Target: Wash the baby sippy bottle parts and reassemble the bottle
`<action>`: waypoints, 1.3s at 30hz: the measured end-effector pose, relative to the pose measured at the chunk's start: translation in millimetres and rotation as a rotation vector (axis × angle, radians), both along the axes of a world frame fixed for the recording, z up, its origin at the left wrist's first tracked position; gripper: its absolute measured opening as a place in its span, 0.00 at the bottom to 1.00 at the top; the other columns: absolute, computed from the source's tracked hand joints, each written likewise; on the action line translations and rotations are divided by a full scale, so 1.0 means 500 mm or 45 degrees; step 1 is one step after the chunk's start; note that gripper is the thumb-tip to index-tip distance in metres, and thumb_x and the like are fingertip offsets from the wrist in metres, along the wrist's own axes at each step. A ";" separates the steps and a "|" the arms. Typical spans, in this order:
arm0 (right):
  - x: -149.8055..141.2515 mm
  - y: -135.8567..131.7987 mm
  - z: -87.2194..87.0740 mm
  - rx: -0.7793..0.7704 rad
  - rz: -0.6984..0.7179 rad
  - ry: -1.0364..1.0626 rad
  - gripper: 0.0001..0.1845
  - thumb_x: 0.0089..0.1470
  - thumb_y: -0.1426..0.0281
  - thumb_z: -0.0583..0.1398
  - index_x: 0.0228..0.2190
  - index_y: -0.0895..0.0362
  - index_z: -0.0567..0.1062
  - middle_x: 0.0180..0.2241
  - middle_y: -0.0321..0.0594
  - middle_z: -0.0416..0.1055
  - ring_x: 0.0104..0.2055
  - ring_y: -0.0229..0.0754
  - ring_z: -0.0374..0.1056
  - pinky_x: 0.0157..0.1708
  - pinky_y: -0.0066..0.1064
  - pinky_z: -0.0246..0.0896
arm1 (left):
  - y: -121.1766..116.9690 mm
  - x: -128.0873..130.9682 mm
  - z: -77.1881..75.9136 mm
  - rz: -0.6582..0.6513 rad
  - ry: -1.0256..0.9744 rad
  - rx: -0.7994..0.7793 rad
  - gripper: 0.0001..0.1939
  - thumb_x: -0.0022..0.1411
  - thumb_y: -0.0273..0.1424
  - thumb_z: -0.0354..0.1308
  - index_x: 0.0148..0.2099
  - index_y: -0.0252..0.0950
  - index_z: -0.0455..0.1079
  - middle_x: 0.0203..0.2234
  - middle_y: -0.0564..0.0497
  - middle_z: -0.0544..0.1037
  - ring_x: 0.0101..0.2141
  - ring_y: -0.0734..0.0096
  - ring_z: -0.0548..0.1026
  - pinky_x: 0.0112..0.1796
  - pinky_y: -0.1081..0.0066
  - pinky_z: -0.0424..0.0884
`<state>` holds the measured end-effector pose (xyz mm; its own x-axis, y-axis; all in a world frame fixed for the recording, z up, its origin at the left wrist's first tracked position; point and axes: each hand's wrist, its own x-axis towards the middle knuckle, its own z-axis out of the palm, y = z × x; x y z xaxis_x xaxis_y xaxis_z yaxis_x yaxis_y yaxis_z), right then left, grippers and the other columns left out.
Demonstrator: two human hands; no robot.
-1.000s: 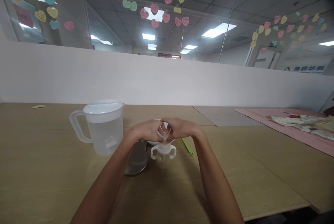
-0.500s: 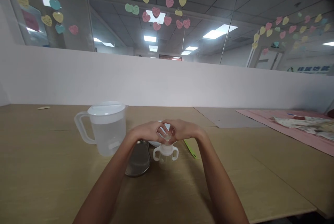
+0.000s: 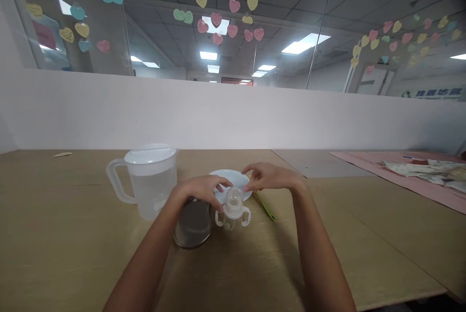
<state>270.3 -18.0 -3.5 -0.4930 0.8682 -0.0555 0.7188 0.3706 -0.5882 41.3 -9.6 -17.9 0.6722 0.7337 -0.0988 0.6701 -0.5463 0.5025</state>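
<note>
A clear baby bottle with two white side handles and a clear domed cap stands upright on the table. My left hand is at its left, fingers apart, with the thumb close to the left handle; I cannot tell whether it touches. On the other side my right hand hovers above and right of the cap, fingers curved and apart, holding nothing. Behind the bottle lies a white plate. A kidney-shaped metal tray sits under my left wrist, partly hidden. Right of the bottle rests a green handle.
A lidded plastic pitcher holding clear liquid stands to the left. At the far right a pink cloth has crumpled fabric on it. A small flat pale piece lies at the back left. A white wall borders the table's rear.
My hands were together over the bottle's cap and have parted. The right has moved up and right, the left slightly left, uncovering the cap and more of the plate.
</note>
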 end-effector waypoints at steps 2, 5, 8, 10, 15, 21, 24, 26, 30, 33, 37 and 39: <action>-0.042 -0.004 -0.007 -0.039 0.025 -0.084 0.34 0.34 0.53 0.64 0.42 0.58 0.67 0.33 0.42 0.72 0.26 0.36 0.68 0.23 0.25 0.62 | 0.021 0.026 -0.028 -0.086 0.059 -0.048 0.34 0.35 0.35 0.65 0.49 0.38 0.65 0.41 0.50 0.74 0.40 0.64 0.72 0.37 0.72 0.67; -0.090 -0.008 -0.020 -0.012 -0.019 -0.245 0.31 0.32 0.56 0.65 0.39 0.58 0.69 0.33 0.42 0.72 0.22 0.36 0.67 0.17 0.24 0.60 | 0.034 0.043 -0.050 -0.184 0.081 -0.058 0.22 0.34 0.35 0.65 0.37 0.38 0.71 0.31 0.54 0.76 0.34 0.65 0.73 0.34 0.72 0.67; -0.111 -0.009 -0.028 0.026 -0.021 -0.364 0.27 0.34 0.58 0.63 0.37 0.59 0.70 0.28 0.42 0.73 0.21 0.39 0.68 0.14 0.25 0.58 | 0.024 0.044 -0.059 -0.207 -0.040 -0.070 0.19 0.35 0.34 0.65 0.34 0.39 0.71 0.30 0.56 0.75 0.34 0.66 0.72 0.33 0.74 0.66; -0.114 -0.007 -0.030 0.017 -0.005 -0.362 0.27 0.34 0.57 0.62 0.37 0.60 0.70 0.28 0.43 0.73 0.21 0.39 0.68 0.14 0.25 0.58 | 0.008 0.043 -0.069 -0.202 -0.179 -0.082 0.21 0.35 0.33 0.65 0.37 0.40 0.71 0.32 0.57 0.75 0.36 0.66 0.72 0.35 0.75 0.66; -0.117 -0.007 -0.032 0.081 -0.018 -0.386 0.30 0.35 0.52 0.61 0.36 0.61 0.71 0.28 0.46 0.73 0.19 0.40 0.68 0.14 0.26 0.57 | -0.047 0.058 -0.145 0.190 -0.637 -0.003 0.24 0.40 0.32 0.63 0.43 0.40 0.67 0.39 0.54 0.74 0.40 0.66 0.70 0.39 0.73 0.65; -0.119 -0.012 -0.028 0.077 0.053 -0.420 0.28 0.40 0.50 0.57 0.33 0.62 0.71 0.21 0.43 0.72 0.17 0.39 0.66 0.16 0.27 0.58 | -0.103 0.091 -0.231 0.650 -0.990 0.074 0.23 0.48 0.41 0.57 0.46 0.38 0.65 0.40 0.50 0.74 0.40 0.63 0.71 0.40 0.67 0.66; -0.111 -0.012 -0.021 0.043 0.117 -0.430 0.27 0.39 0.50 0.57 0.32 0.61 0.71 0.17 0.38 0.69 0.17 0.38 0.66 0.19 0.27 0.59 | -0.116 0.099 -0.238 0.721 -0.966 0.070 0.25 0.49 0.43 0.56 0.48 0.38 0.64 0.39 0.50 0.74 0.39 0.61 0.71 0.37 0.67 0.67; -0.105 -0.009 -0.017 0.008 0.133 -0.433 0.27 0.40 0.49 0.57 0.32 0.60 0.71 0.16 0.36 0.68 0.18 0.38 0.66 0.21 0.27 0.60 | -0.121 0.100 -0.237 0.733 -0.934 0.059 0.26 0.49 0.44 0.55 0.50 0.40 0.62 0.37 0.50 0.75 0.39 0.60 0.71 0.35 0.67 0.67; -0.101 -0.008 -0.013 -0.070 0.128 -0.435 0.24 0.41 0.52 0.57 0.33 0.58 0.71 0.15 0.34 0.68 0.19 0.38 0.67 0.24 0.27 0.60 | -0.122 0.098 -0.239 0.720 -0.925 0.049 0.28 0.49 0.44 0.55 0.52 0.40 0.61 0.32 0.51 0.76 0.37 0.59 0.72 0.32 0.68 0.67; -0.106 -0.019 -0.011 -0.057 0.093 -0.465 0.23 0.42 0.54 0.57 0.34 0.60 0.71 0.16 0.36 0.68 0.19 0.38 0.66 0.23 0.28 0.59 | -0.119 0.097 -0.244 0.694 -0.941 0.048 0.28 0.49 0.45 0.54 0.52 0.39 0.62 0.30 0.51 0.76 0.37 0.59 0.72 0.31 0.67 0.68; -0.093 -0.044 0.003 0.149 0.062 -0.387 0.24 0.42 0.56 0.58 0.38 0.58 0.69 0.24 0.38 0.71 0.23 0.38 0.65 0.23 0.27 0.56 | -0.114 0.094 -0.247 0.694 -0.977 0.051 0.29 0.48 0.44 0.56 0.52 0.39 0.62 0.32 0.51 0.76 0.38 0.59 0.72 0.33 0.67 0.68; -0.071 -0.049 0.012 0.291 0.103 -0.241 0.22 0.42 0.58 0.59 0.40 0.54 0.68 0.31 0.37 0.70 0.29 0.38 0.65 0.27 0.26 0.56 | -0.113 0.092 -0.247 0.674 -0.996 0.025 0.30 0.48 0.44 0.56 0.53 0.39 0.61 0.36 0.51 0.75 0.39 0.59 0.72 0.34 0.67 0.68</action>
